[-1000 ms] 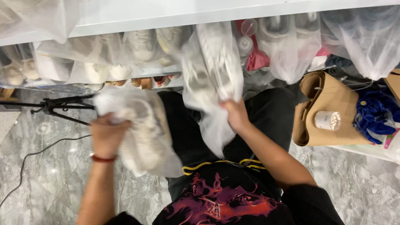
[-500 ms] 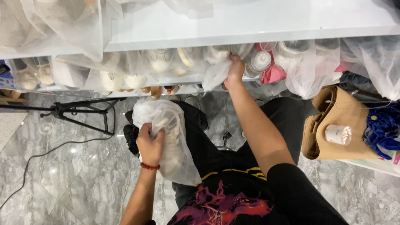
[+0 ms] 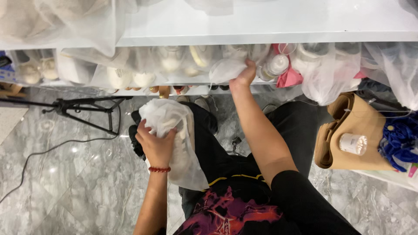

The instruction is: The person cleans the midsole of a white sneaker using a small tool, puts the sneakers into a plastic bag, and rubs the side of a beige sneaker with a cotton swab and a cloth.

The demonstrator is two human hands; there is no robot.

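Left hand (image 3: 156,146) clamped around a translucent white plastic bag of pale shoes (image 3: 176,139), kept near the lap, right hand (image 3: 244,76) closed on a second white bagged pair (image 3: 226,69), pressed onto the far white shelf (image 3: 261,21) among other bagged shoes.

On the shelf (image 3: 261,21) edge: bagged shoes (image 3: 226,69), bottle (image 3: 275,66) right of them. Below the shelf, left: tripod (image 3: 78,109). Below, right: paper bag (image 3: 348,130), jar (image 3: 353,143) on it.
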